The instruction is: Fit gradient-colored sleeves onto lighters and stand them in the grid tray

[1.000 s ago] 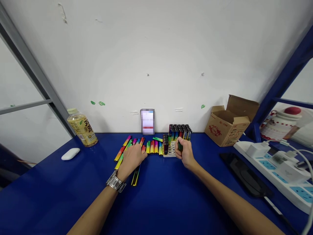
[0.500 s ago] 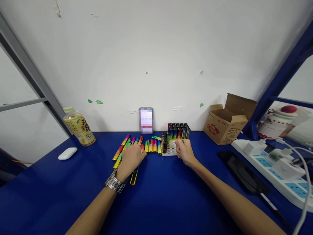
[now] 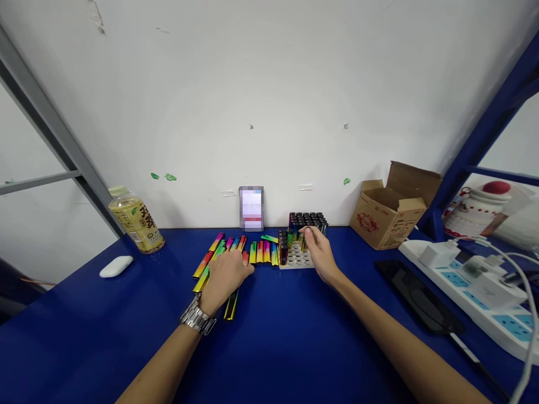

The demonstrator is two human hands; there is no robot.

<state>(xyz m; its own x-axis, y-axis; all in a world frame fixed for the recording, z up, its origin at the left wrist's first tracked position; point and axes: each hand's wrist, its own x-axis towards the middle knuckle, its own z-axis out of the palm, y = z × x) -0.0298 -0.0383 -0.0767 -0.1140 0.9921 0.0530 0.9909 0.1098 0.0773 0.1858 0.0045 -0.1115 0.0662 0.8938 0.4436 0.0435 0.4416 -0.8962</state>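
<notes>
Several rainbow-coloured lighters lie side by side on the blue table. My left hand, with a metal watch on its wrist, lies palm down on them, its fingers curled over one. To the right stands a white holed tray with upright lighters filling its back rows. My right hand reaches over the tray's open holes, its fingertips pinched on a lighter at the front of the standing rows.
A tea bottle and a white mouse sit at the left. A small card leans on the wall. At the right are an open cardboard box, a black flat device and a power strip with plugs and cables.
My right hand carried a lighter from the tray's front edge up and back to the standing rows. My left hand stayed on the loose lighters.
</notes>
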